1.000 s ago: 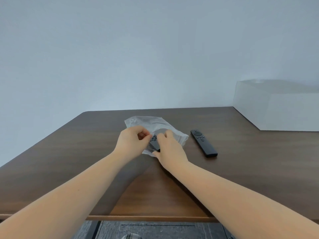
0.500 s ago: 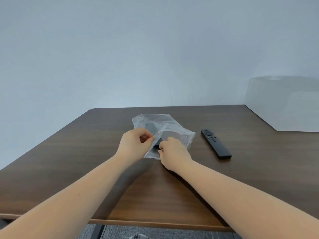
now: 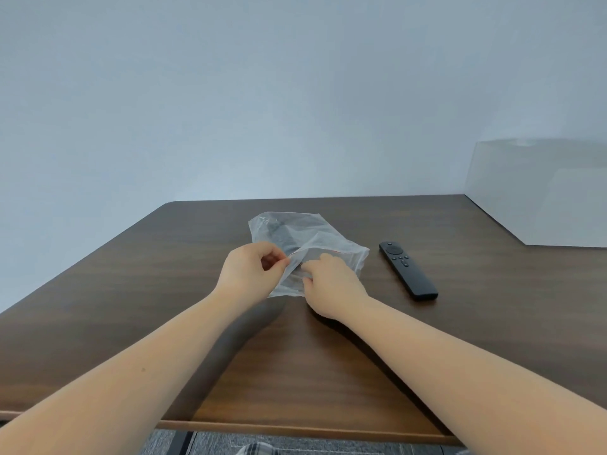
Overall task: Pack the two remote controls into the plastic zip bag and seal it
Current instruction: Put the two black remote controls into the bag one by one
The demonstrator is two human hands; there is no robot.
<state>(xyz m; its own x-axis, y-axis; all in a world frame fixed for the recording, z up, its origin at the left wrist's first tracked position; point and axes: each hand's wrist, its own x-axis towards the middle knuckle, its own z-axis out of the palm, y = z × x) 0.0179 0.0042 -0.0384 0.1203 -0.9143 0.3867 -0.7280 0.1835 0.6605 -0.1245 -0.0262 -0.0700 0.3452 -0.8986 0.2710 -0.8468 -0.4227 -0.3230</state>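
Observation:
A clear plastic zip bag (image 3: 315,234) with a red seal line lies on the dark wooden table (image 3: 131,307). One black remote (image 3: 279,236) shows dimly through the plastic, fully inside the bag. My left hand (image 3: 249,274) pinches the upper lip of the bag's mouth and holds it up. My right hand (image 3: 331,284) rests at the mouth with fingers on the lower lip; whether it grips the plastic is unclear. A second black remote (image 3: 407,270) lies bare on the table, to the right of the bag and apart from both hands.
A white box (image 3: 542,198) stands at the table's back right corner against the pale wall. The table's front edge (image 3: 295,428) runs just below my forearms, with grey floor beneath it.
The first remote has slid from the bag's mouth deeper into the bag, and my right hand has let go of it. My left hand keeps hold of the bag's lip.

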